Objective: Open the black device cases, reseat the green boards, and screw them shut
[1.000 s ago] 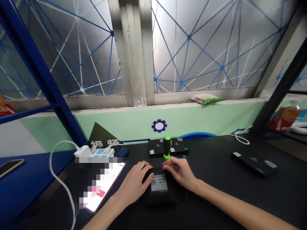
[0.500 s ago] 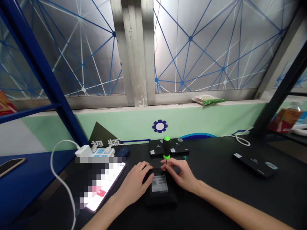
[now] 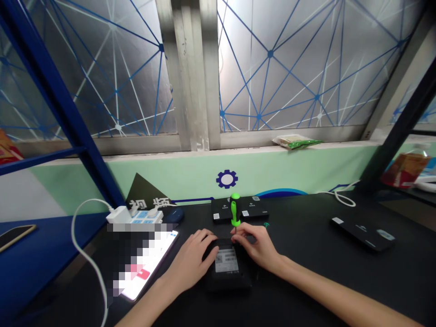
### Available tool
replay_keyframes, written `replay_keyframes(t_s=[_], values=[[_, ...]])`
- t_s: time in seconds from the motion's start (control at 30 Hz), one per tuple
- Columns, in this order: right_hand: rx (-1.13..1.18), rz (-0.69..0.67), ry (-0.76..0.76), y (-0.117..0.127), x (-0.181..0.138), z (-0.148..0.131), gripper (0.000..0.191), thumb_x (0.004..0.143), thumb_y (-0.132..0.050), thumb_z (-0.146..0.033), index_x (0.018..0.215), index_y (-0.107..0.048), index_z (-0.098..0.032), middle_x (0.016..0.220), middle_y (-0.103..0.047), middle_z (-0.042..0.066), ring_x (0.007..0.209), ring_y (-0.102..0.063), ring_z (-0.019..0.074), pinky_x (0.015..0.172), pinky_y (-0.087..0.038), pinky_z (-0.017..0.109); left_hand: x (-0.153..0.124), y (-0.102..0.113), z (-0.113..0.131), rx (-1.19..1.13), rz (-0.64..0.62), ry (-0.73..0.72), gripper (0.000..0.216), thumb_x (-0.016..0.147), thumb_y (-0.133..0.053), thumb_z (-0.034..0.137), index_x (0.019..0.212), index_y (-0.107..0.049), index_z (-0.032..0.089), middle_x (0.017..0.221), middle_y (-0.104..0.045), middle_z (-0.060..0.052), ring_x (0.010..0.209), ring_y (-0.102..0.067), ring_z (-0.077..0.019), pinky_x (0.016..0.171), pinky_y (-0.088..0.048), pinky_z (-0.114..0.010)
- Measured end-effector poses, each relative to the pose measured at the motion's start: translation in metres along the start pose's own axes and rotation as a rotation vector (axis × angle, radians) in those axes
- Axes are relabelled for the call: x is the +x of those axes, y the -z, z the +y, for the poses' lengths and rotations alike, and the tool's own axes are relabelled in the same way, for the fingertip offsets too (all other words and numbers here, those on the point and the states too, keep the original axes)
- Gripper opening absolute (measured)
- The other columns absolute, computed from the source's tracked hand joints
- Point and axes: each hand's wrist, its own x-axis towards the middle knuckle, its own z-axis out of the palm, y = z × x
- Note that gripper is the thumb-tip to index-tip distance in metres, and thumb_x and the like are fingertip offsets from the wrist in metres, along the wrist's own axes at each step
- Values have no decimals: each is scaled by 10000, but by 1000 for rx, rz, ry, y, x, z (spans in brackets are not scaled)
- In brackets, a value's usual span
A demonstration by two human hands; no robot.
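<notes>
A small black box with a white label [image 3: 227, 268] lies on the black desk [image 3: 306, 254] in front of me. My left hand [image 3: 190, 261] rests on its left side with the fingers curled over the edge, steadying it. My right hand [image 3: 255, 245] pinches the shaft of a screwdriver with a green and black handle [image 3: 234, 211]. The tool stands upright with its tip at the box's far edge.
A lit phone [image 3: 146, 265] lies left of the box. Behind it sit a white power strip [image 3: 134, 215] with a cable and a dark mouse [image 3: 173, 215]. A flat black device [image 3: 240, 209] lies behind the screwdriver, another one [image 3: 363, 232] lies at the right.
The screwdriver handle has turned in my right fingers and now shows more green. Both hands stay on the box in the same place.
</notes>
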Motion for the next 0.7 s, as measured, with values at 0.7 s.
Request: replay_keyframes(t_s=[0.7], values=[[21,73,-25,-4,0,4,178,915,-662,-366,879,-661,-192,723,-692,15,598,-631,148,607,-532,247,-2,0,2,15,28,4,242,1029,-445,330,1161,-625,236,1150,-638,-54,1031,-605,-241,910,-468,-398]])
